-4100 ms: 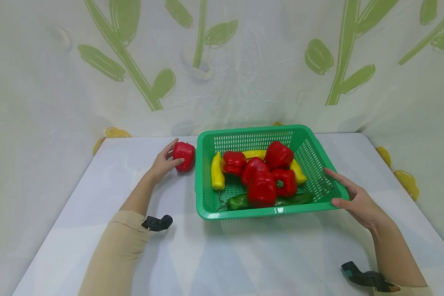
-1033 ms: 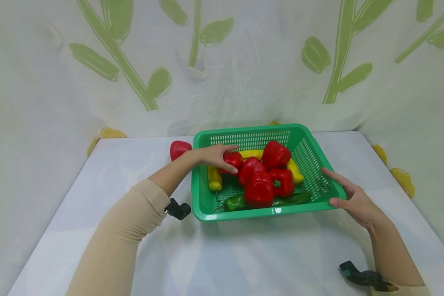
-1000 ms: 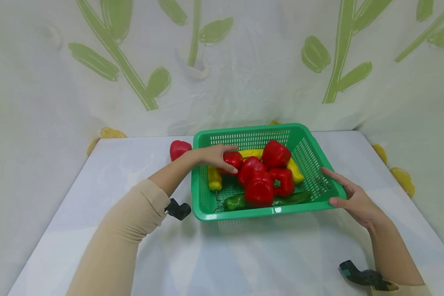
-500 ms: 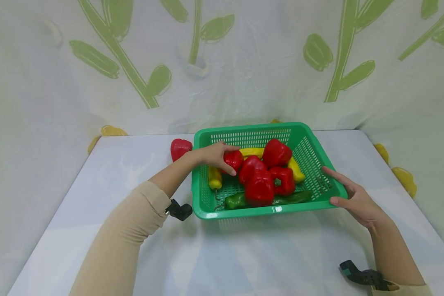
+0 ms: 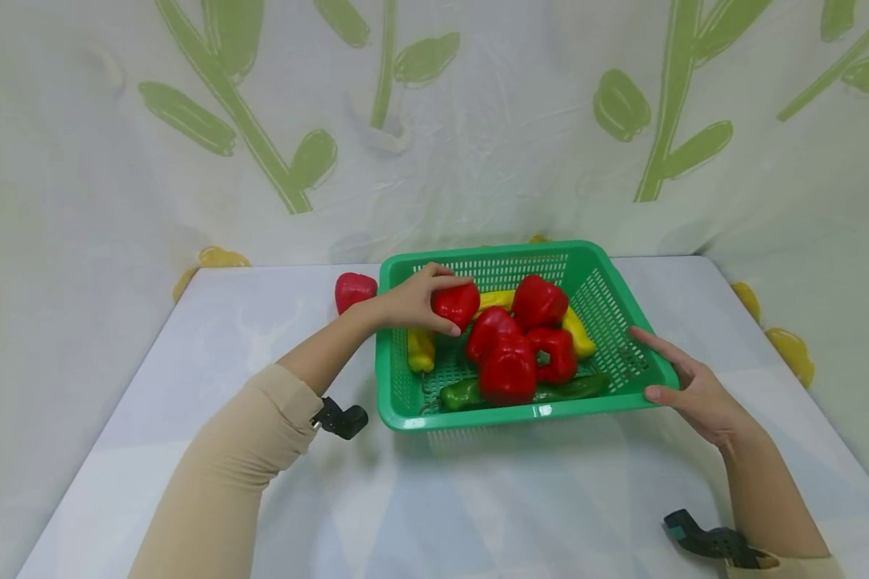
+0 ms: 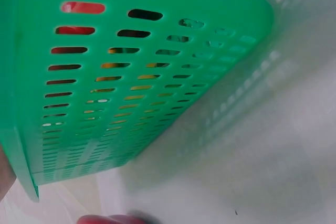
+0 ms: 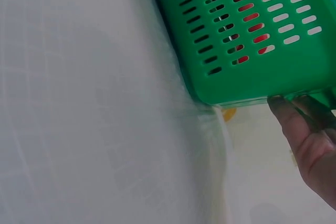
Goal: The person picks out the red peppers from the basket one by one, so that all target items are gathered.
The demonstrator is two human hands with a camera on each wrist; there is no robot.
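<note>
In the head view my left hand (image 5: 414, 299) grips a red bell pepper (image 5: 457, 305), raised a little inside the left part of a green slotted basket (image 5: 471, 418). My right hand (image 5: 698, 396) holds the basket's right front corner, thumb on the rim and fingers over the side; the right wrist view also has this hand (image 7: 310, 140) at the rim. Several red bell peppers (image 5: 508, 370), yellow peppers (image 5: 421, 351) and a long green pepper (image 5: 574, 388) lie in the basket. In the left wrist view the basket wall (image 6: 121, 72) hides most of the hand.
Another red bell pepper (image 5: 354, 291) lies on the white table (image 5: 246, 338), just left of the basket and partly behind my left forearm. A pale curtain (image 5: 492, 185) with green leaf patterns hangs along the table's back edge.
My left hand went from the red bell pepper on the table into the basket, took hold of another one and has lifted it slightly. The right hand stays at the basket corner.
</note>
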